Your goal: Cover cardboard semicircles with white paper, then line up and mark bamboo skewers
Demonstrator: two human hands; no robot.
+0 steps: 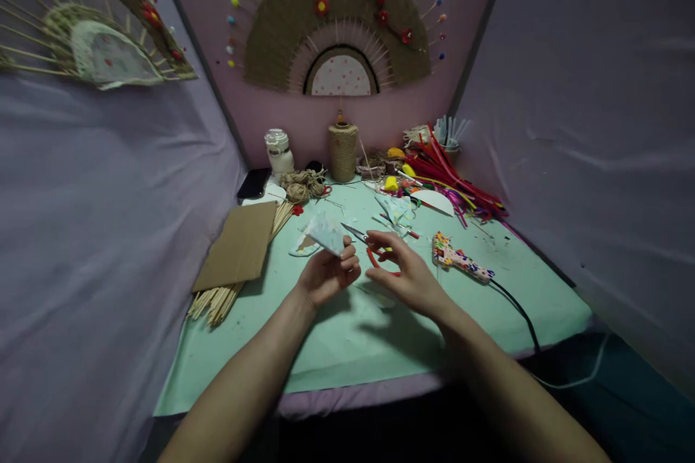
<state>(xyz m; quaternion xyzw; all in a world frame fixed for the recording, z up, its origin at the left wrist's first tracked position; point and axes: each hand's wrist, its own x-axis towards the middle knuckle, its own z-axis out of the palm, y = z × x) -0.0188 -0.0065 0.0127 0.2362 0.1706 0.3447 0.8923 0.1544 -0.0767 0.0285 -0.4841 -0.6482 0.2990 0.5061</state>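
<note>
Near the middle of the table, my left hand (332, 275) is closed on a folded piece of pale blue patterned fabric (326, 231). Just to its right, my right hand (405, 271) has its fingers around the red handles of the scissors (355, 233). The dark blades point left toward the fabric and do not appear to touch it. Behind my left hand lies a curved fabric-covered piece (305, 244). More pale blue fabric (398, 208) lies behind the scissors.
Cardboard (239, 242) rests on thin sticks (214, 304) at the left. A patterned glue gun (461, 260) with a black cord lies at the right. A twine spool (343, 152), jar (279, 153) and red pipe cleaners (448, 173) stand or lie at the back.
</note>
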